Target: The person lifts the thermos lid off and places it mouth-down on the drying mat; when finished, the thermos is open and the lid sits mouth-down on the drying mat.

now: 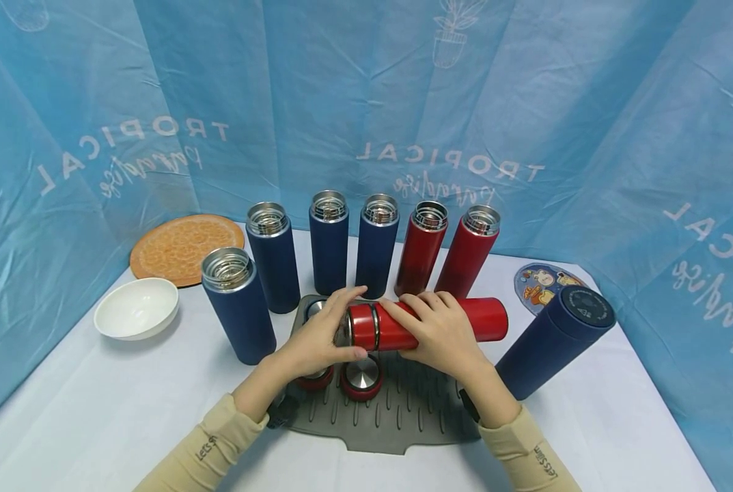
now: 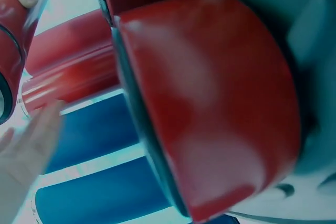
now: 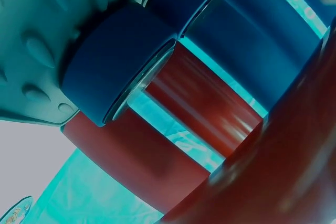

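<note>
My right hand (image 1: 436, 331) grips a red thermos (image 1: 479, 319) from above, tilting it nearly level over a grey ridged mat (image 1: 397, 427). Beside the banded left end of this thermos is my left hand (image 1: 320, 338), fingers stretched out and thumb apart. In the left wrist view, the fingers of my left hand (image 2: 26, 153) look straight, with a gap to the thermos (image 2: 8, 61). Red lids (image 1: 362, 378) lie on the mat with their metal insides up, one partly hidden by the left hand. Dark blue lids (image 3: 118, 64) sit on the mat in the right wrist view.
Several open blue thermoses (image 1: 272, 263) and two open red ones (image 1: 421, 249) stand behind the mat. A capped blue thermos (image 1: 544, 348) stands at the right, near a patterned coaster (image 1: 541, 283). At the left are a white bowl (image 1: 135, 314) and an orange round mat (image 1: 184, 246).
</note>
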Demonstrator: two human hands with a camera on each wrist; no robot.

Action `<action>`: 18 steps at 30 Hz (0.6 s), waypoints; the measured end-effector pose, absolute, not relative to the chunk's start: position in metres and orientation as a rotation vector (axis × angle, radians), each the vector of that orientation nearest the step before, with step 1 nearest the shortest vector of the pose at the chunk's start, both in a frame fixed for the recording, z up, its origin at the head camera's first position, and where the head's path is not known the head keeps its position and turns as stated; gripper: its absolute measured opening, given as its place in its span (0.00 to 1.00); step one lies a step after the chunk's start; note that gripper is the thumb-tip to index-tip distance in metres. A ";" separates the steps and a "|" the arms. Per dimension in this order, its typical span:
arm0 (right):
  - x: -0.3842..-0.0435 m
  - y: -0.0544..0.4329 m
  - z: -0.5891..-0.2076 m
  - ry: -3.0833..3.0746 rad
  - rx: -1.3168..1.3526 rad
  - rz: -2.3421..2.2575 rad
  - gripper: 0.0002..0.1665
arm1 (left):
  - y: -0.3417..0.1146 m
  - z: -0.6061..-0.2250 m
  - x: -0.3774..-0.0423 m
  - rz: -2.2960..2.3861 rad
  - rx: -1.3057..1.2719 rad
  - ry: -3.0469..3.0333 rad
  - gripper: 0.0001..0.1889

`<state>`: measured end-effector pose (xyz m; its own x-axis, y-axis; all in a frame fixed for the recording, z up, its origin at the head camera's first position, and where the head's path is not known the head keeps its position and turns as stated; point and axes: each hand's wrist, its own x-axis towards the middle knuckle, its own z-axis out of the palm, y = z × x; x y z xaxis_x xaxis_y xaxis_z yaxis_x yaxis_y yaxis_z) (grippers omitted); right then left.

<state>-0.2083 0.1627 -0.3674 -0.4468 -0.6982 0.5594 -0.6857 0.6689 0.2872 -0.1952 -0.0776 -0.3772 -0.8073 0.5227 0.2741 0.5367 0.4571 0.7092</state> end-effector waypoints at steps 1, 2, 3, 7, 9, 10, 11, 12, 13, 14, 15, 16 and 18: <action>-0.208 0.163 -0.368 -2.222 1.060 -0.029 0.52 | -0.077 -0.378 -0.195 -1.290 -1.007 -2.629 0.48; -0.209 0.163 -0.368 -2.222 1.059 -0.031 0.52 | -0.077 -0.379 -0.195 -1.255 -1.050 -2.586 0.49; -0.209 0.163 -0.368 -2.221 1.058 -0.031 0.52 | -0.077 -0.380 -0.195 -1.204 -1.090 -2.542 0.50; -0.209 0.164 -0.369 -2.213 1.057 -0.024 0.52 | -0.076 -0.383 -0.196 -0.998 -1.198 -2.383 0.45; -0.209 0.164 -0.369 -2.209 1.057 -0.019 0.52 | -0.076 -0.383 -0.197 -0.959 -1.215 -2.352 0.42; -0.210 0.164 -0.370 -2.207 1.057 -0.020 0.52 | -0.076 -0.383 -0.197 -0.957 -1.219 -2.345 0.41; -0.210 0.164 -0.370 -2.206 1.056 -0.019 0.52 | -0.076 -0.382 -0.197 -0.965 -1.220 -2.346 0.40; -0.210 0.164 -0.370 -2.206 1.057 -0.018 0.52 | -0.076 -0.382 -0.197 -0.984 -1.218 -2.353 0.39; -0.210 0.163 -0.370 -2.206 1.056 -0.018 0.52 | -0.076 -0.382 -0.196 -1.011 -1.209 -2.368 0.39; -0.210 0.163 -0.370 -2.207 1.055 -0.015 0.52 | -0.076 -0.381 -0.196 -1.046 -1.194 -2.387 0.38; -0.210 0.163 -0.370 -2.208 1.054 -0.015 0.52 | -0.076 -0.381 -0.195 -1.088 -1.176 -2.408 0.38; -0.210 0.163 -0.370 -2.210 1.052 -0.014 0.52 | -0.076 -0.381 -0.195 -1.134 -1.156 -2.426 0.38; -0.209 0.163 -0.370 -2.214 1.050 -0.006 0.52 | -0.077 -0.381 -0.194 -1.226 -1.109 -2.461 0.38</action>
